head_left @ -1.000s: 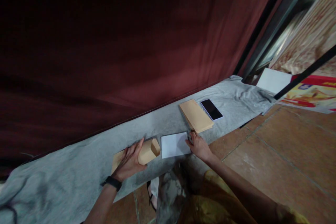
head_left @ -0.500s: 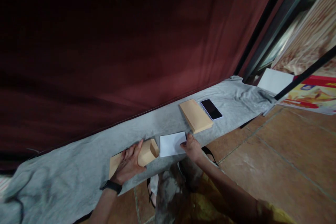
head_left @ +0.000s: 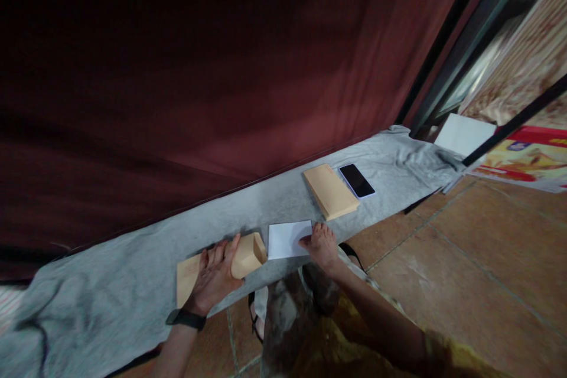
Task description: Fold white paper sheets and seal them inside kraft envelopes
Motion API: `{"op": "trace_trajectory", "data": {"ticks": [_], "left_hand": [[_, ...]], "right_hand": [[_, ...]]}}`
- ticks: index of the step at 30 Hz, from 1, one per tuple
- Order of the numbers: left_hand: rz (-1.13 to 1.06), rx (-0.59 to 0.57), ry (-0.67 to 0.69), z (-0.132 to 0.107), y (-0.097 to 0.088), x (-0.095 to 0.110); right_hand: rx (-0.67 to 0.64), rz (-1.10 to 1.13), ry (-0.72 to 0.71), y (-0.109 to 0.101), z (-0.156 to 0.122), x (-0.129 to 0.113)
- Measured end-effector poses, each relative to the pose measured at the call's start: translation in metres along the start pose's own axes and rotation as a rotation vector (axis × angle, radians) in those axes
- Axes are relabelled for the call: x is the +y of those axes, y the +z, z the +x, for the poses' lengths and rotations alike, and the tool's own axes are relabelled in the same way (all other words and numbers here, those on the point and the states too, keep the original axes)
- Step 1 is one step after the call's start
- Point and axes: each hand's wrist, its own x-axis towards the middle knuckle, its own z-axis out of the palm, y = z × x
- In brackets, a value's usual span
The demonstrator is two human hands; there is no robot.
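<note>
A brown paper envelope [head_left: 248, 255] lies on the grey cloth, its mouth gaping toward the right. Across its middle rests my left hand [head_left: 217, 274], with thumb and fingers gripping the two long sides. A white sheet of paper [head_left: 287, 239], card-sized, is just right of the envelope's mouth, apart from it or barely touching. My right hand [head_left: 322, 246] grips the sheet's right edge, thumb on top and the other fingers bent at the far side. Beyond that hand sits a stack of brown envelopes [head_left: 331, 191].
A phone with a dark screen [head_left: 357, 181] lies beside the stack. The grey cloth [head_left: 133, 271] covers a long narrow bench against a dark red curtain [head_left: 266, 100]. Tiled floor [head_left: 443, 271] and a black bar [head_left: 522, 115] are at the right, near a printed carton [head_left: 531, 156].
Little differs. The view has shifted slightly, and both hands keep their places on the envelope and the white sheet.
</note>
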Motion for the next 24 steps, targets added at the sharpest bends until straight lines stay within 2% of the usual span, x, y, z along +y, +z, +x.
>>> {"op": "trace_trajectory", "data": {"ticks": [5, 11, 15, 21, 24], "left_hand": [[-0.032, -0.016, -0.025, -0.006, 0.003, -0.002], [-0.074, -0.010, -0.021, -0.009, 0.005, -0.003], [-0.124, -0.021, -0.015, -0.010, 0.012, -0.007], [-0.150, -0.060, -0.012, -0.007, 0.014, -0.007], [-0.157, -0.070, -0.006, -0.006, 0.015, -0.008]], "right_hand": [[0.002, 0.040, 0.053, 0.004, 0.006, 0.000], [-0.057, 0.592, 0.071, 0.014, 0.015, 0.010], [-0.106, 0.831, 0.142, 0.017, 0.015, 0.019], [-0.073, 1.072, 0.210, 0.012, 0.012, 0.025], [-0.172, 1.222, 0.269, 0.011, 0.005, 0.019]]}}
